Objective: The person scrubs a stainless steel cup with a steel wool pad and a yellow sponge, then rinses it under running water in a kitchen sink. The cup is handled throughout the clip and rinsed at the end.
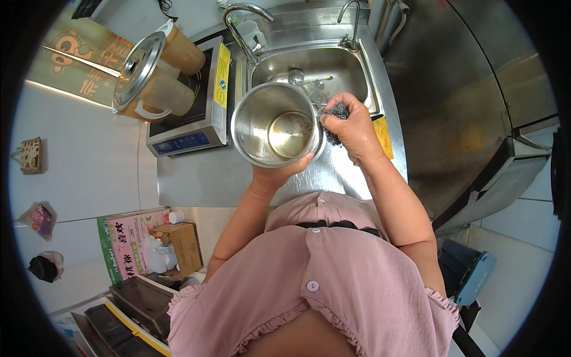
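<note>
A deep stainless steel pot is held tilted over the front edge of the sink, its open mouth facing up at me. My left hand grips it from below near the rim, the fingers partly hidden behind the wall. Brownish marks show on the pot's inner bottom. In my right hand is a dark steel wool scrubber, pinched between thumb and fingers close against the pot's right outer side. Behind the pot, the stainless steel sink contains a clear round object and some small utensils.
A curved faucet rises at the sink's back left and a thinner tap at its back right. Left stands an induction cooker with plastic pitchers on or beside it. A yellow cloth lies right. A steel refrigerator borders the counter.
</note>
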`<state>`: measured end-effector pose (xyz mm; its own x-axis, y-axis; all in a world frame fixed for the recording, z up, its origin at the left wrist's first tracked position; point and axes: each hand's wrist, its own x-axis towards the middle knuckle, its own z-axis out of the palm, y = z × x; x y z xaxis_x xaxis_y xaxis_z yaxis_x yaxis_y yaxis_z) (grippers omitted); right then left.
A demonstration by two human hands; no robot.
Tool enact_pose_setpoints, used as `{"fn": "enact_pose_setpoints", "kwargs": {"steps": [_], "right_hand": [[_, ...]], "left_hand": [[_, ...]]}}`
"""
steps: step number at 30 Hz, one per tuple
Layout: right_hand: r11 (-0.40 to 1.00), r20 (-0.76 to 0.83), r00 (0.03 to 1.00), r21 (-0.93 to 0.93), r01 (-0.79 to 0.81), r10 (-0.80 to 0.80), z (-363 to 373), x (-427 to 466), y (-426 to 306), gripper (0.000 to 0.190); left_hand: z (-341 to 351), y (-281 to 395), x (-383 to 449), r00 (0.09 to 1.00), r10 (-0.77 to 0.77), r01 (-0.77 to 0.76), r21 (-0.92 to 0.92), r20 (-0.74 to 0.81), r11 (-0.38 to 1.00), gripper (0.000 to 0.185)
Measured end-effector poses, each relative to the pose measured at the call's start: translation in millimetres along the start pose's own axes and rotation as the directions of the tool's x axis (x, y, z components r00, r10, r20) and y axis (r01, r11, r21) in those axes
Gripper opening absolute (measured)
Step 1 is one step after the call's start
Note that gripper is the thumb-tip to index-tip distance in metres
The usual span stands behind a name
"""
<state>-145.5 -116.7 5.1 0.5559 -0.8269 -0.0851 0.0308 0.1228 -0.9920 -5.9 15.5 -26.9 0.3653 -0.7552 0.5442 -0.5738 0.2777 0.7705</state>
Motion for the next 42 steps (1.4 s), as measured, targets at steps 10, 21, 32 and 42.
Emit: {"fn": "enact_pose_setpoints", "kwargs": {"steps": [10,21,32,42], "right_hand": [[1.000,0.038,0.999,0.016,0.016,-0.016,0.9,-29.4,8.5,0.018],[0.981,0.081,0.987,0.123,-0.148,0.139,-16.1,-0.3,-7.2,0.018],[0.957,-0.025,0.990,0.261,-0.126,0.138,-14.1,-6.0,-6.2,0.017],[0.927,0.061,0.963,-0.260,0.269,-0.262,-13.4,-34.6,-11.3,0.021]], "left_hand": [[-4.2,-18.1,-3.4,0.999,0.032,-0.031,-0.028,0.025,0.999,0.042],[-2.9,9.8,15.4,0.977,-0.017,0.099,-0.379,0.214,0.920,0.059],[10.9,13.3,0.5,0.920,-0.348,0.390,-0.458,0.177,0.799,0.055],[6.6,4.8,4.7,0.995,-0.092,0.077,-0.291,-0.039,0.954,0.034]]}}
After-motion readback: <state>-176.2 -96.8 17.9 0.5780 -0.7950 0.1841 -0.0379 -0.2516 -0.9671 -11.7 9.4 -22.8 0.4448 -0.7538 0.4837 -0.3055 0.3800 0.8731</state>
